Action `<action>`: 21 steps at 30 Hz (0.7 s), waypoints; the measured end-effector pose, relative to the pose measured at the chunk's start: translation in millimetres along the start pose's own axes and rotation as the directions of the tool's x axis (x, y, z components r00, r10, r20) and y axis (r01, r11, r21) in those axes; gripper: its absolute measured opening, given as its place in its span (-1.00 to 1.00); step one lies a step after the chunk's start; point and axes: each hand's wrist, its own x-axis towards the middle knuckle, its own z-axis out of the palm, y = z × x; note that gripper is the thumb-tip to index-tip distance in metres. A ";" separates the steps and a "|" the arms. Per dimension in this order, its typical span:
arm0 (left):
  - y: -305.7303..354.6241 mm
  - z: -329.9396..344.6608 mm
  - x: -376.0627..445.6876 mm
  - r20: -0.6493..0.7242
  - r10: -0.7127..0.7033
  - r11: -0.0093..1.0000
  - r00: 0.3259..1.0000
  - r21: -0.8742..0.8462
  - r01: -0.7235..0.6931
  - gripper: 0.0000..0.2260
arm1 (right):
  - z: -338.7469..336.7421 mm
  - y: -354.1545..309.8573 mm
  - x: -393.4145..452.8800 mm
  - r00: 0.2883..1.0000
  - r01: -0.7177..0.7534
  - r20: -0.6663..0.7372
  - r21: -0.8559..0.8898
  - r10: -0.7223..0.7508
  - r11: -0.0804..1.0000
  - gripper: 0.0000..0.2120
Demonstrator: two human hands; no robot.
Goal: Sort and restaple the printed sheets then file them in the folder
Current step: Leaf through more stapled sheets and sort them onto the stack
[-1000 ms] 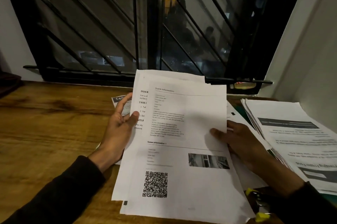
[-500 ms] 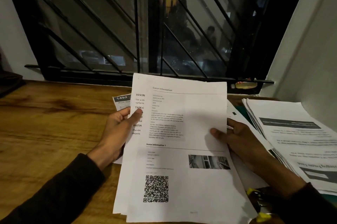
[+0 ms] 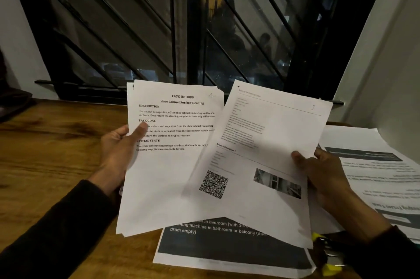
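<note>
My left hand (image 3: 120, 151) grips a small stack of printed sheets (image 3: 168, 165) by its left edge, thumb on the top page headed "TASK ID: 3089". My right hand (image 3: 322, 174) pinches a single sheet with a QR code and a small photo (image 3: 256, 156) by its right edge. That sheet is tilted to the right and overlaps the stack's right side. Both are held above the wooden table (image 3: 45, 153). A stapler with yellow parts (image 3: 327, 256) lies at the lower right, partly hidden by my right sleeve.
A dark-banded printed sheet (image 3: 227, 247) lies flat on the table under the held papers. A thick pile of printed sheets (image 3: 375, 169) sits at the right by the white wall. A barred window (image 3: 181, 28) runs along the table's far edge.
My right hand has pulled the QR-code sheet off the stack and swung it to the right, uncovering the "TASK ID: 3089" page. The dark-banded sheet on the table has come into view.
</note>
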 end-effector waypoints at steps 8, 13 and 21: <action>6.2 14.7 -15.4 0.054 -0.025 1.000 0.998 0.006 0.025 -0.90 | 3.1 -1.2 -4.8 0.986 0.012 0.163 0.045 -0.019 0.999 -0.83; -1.6 41.4 -43.4 0.164 -0.078 0.997 0.983 0.004 0.079 -0.69 | 20.5 4.3 -19.2 0.939 0.095 0.341 -0.117 -0.050 0.989 -0.66; -1.8 33.6 -45.2 0.183 -0.123 0.989 0.975 0.108 0.104 -0.84 | 13.8 -0.1 -15.6 0.976 0.072 0.210 -0.085 -0.053 0.994 -0.91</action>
